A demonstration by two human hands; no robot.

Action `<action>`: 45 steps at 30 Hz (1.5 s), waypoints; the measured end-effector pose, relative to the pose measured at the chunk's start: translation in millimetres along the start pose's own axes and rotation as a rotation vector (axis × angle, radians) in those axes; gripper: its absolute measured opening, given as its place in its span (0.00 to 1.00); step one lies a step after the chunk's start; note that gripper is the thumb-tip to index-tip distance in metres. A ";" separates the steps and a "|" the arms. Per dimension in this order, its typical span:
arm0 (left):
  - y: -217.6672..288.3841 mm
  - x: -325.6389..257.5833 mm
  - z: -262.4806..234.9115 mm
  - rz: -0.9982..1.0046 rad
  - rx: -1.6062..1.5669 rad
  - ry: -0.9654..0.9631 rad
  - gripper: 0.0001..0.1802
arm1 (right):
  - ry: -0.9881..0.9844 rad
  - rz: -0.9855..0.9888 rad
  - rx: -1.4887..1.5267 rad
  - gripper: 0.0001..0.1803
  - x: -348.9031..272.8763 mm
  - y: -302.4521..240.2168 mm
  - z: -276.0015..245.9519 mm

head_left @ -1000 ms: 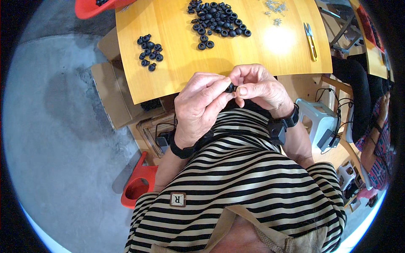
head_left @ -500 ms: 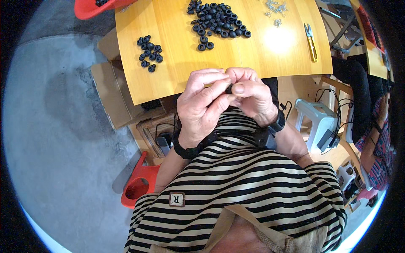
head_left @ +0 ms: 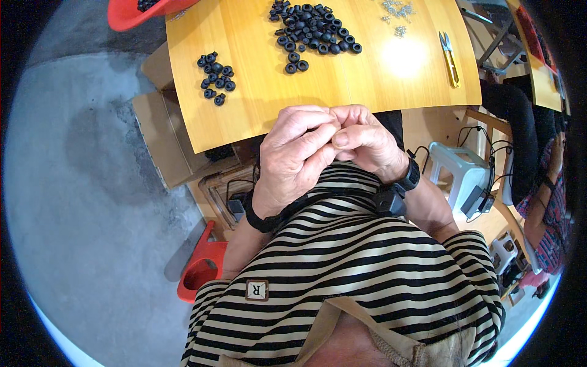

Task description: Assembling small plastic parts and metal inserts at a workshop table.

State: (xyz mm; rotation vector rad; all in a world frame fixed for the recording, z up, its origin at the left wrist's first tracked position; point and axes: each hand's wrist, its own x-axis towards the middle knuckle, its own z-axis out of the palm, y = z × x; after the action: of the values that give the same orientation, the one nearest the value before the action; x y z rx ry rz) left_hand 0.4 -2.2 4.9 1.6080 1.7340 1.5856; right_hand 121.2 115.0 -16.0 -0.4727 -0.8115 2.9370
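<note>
My left hand (head_left: pixel 296 153) and my right hand (head_left: pixel 370 144) meet in front of my body, just off the near table edge. Their fingertips press together in a pinch, hiding whatever is between them; a small black part showed there a moment ago. Nearest to the hands on the table (head_left: pixel 257 98) lies a small group of black round parts (head_left: pixel 215 78), at left. A larger heap of similar black parts (head_left: pixel 315 29), some ring-shaped with holes, lies farther back in the middle.
Tiny silvery pieces (head_left: pixel 398 12) lie at the far right, with yellow-handled thread snips (head_left: pixel 451 61) beside them. A red bowl-like container (head_left: pixel 137 13) stands at far left. Below are a cardboard box (head_left: pixel 162 137), a red stool (head_left: pixel 205 266) and a pale stool (head_left: pixel 458 171). Another person sits at right.
Both hands have shifted slightly toward my body, and the fingers have closed in tighter. The dark bit visible between the fingertips before is now covered. The piles on the table are unchanged.
</note>
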 end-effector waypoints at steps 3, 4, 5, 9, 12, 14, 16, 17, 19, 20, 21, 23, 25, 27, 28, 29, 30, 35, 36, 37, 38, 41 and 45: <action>-0.8 -1.6 1.5 -0.012 -0.008 -0.009 0.16 | -0.038 0.063 0.065 0.07 -0.9 -1.6 -3.2; -0.6 -1.9 1.3 -0.012 -0.008 -0.010 0.16 | -0.040 0.078 0.055 0.08 -1.0 -2.4 -3.4; -0.2 -2.1 0.8 -0.025 -0.011 -0.013 0.16 | -0.041 0.093 0.045 0.09 -1.4 -3.2 -3.4; 1.8 -1.0 3.4 -0.029 -0.008 0.035 0.15 | -0.067 0.111 0.126 0.12 -3.2 -4.6 -3.4; 3.3 0.1 3.9 -0.027 0.001 0.015 0.16 | -0.093 0.114 0.019 0.13 0.8 -1.2 -10.0; 2.8 -1.2 4.6 -0.021 0.008 0.005 0.16 | -0.196 0.154 0.113 0.13 2.4 3.1 -17.2; 3.7 -1.7 5.1 -0.016 0.017 -0.004 0.17 | -0.170 0.137 0.123 0.12 2.4 2.4 -14.2; 5.5 -1.3 5.6 -0.044 0.034 0.019 0.18 | -0.145 0.121 0.131 0.12 2.5 2.1 -12.1; 6.0 -1.5 5.9 -0.072 0.049 0.041 0.18 | -0.120 0.094 0.120 0.11 3.1 1.9 -8.4; 5.3 -2.3 5.0 -0.079 0.064 0.035 0.19 | -0.097 0.066 0.108 0.11 2.9 2.1 -7.5; 3.7 -2.7 4.1 -0.087 0.078 0.026 0.19 | -0.095 0.065 0.110 0.11 2.9 2.2 -7.6; -0.1 -2.5 3.6 -0.052 0.067 0.015 0.20 | -0.121 0.055 0.120 0.11 2.8 2.5 -8.2; 1.5 -1.2 2.7 -0.012 0.078 -0.004 0.21 | -0.134 0.052 0.141 0.11 2.0 4.3 -8.5; 1.9 0.0 1.8 0.004 0.083 -0.006 0.21 | -0.148 0.049 0.163 0.11 1.7 5.5 -6.9; 1.7 0.5 1.3 0.020 0.088 -0.007 0.21 | -0.104 0.035 0.112 0.11 2.0 5.9 -4.5; 0.4 -0.6 1.2 0.020 0.088 -0.008 0.21 | -0.060 0.022 0.061 0.10 2.2 6.4 -1.8; -2.0 -2.8 1.3 0.013 0.075 0.004 0.20 | -0.060 0.021 0.062 0.10 1.7 7.6 2.7; -3.6 -4.0 1.9 -0.007 0.038 0.024 0.20 | -0.067 -0.012 0.143 0.09 3.4 14.5 -0.4; -2.8 -3.0 2.7 0.002 0.036 0.019 0.20 | -0.067 -0.012 0.143 0.09 3.9 15.4 -3.4; -2.4 -2.5 3.0 0.012 0.033 0.014 0.21 | -0.105 0.008 0.205 0.09 4.3 16.2 -6.1; -2.7 -2.4 2.5 0.012 0.033 0.015 0.21 | -0.143 0.029 0.267 0.09 4.7 17.0 -8.2; -3.4 -3.1 2.2 0.010 0.044 -0.012 0.21 | -0.153 -0.025 0.206 0.08 4.9 20.1 -12.3; 2.3 -0.7 -1.1 -0.053 0.001 0.015 0.21 | -0.019 0.025 0.070 0.09 4.0 9.5 2.8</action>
State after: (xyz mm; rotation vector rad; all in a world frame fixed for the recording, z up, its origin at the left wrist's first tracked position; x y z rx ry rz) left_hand 0.9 -3.8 6.8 1.5417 1.7707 1.5761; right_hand 116.8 106.0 -19.7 -0.4541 -0.7076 2.9860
